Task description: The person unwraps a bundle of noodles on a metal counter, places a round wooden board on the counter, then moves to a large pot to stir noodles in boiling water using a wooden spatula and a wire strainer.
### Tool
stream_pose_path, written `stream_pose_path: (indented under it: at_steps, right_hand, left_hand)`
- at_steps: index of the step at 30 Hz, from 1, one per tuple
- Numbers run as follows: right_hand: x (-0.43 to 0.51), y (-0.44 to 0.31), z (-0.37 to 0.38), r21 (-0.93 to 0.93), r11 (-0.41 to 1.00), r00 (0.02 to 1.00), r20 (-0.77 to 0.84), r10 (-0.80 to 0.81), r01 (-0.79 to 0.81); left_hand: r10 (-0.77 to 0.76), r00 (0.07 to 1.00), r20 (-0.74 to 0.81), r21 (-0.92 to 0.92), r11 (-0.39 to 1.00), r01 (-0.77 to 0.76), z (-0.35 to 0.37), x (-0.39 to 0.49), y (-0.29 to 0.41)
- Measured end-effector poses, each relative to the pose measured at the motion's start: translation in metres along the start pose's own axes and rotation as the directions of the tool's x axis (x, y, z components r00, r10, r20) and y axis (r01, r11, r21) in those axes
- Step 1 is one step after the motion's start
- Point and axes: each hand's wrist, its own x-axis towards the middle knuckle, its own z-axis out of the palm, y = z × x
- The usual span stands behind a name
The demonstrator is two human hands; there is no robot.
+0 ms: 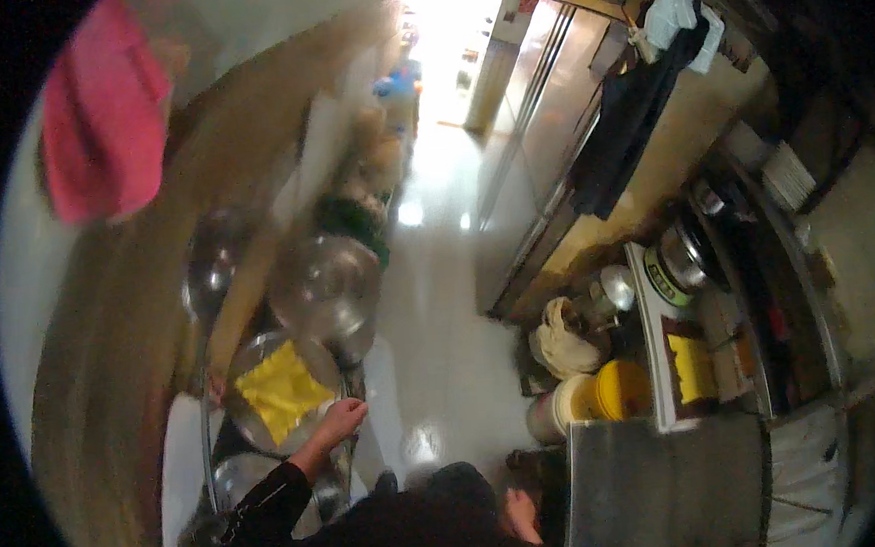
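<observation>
My left hand (343, 422) is reached out over the left side, its fingers curled. It is beside a yellow cloth (283, 392) spread over a round metal bowl (245, 428). Blur hides whether the fingers hold anything. Low on the right, my right hand (522, 510) hangs near my dark clothing, next to the corner of a metal counter (668, 485). Its fingers are too blurred to read. Behind the cloth-topped bowl stands a larger metal basin (326, 288), and another metal vessel (251, 477) is nearer to me.
A shiny floor aisle (441, 333) runs ahead to a bright doorway. On the right are tall metal cabinet doors (537, 64), a hanging dark garment (624, 127), a bucket with a yellow lid (623, 388), and a green kitchen scale (667, 278). A pink towel (105, 121) hangs upper left.
</observation>
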Motion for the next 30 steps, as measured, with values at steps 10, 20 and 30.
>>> stream_pose_path:
  at_steps: [10,20,30]
  right_hand:
    - [0.303,-0.043,0.006,-0.124,0.985,0.968,0.209,0.141,-0.117]
    - [0.792,-0.434,-0.209,-0.043,0.853,0.850,-0.073,-0.522,0.520]
    - [1.075,-0.606,-0.210,-0.295,0.593,0.623,0.010,-0.782,0.749]
  left_hand:
    - [0.032,0.999,0.038,0.392,0.919,-0.045,-0.107,0.415,0.027]
    - [-0.550,0.826,0.123,-0.274,0.781,0.561,-0.103,0.417,0.043]
    - [-0.452,0.821,0.348,-0.240,0.804,0.544,-0.167,0.710,0.194]
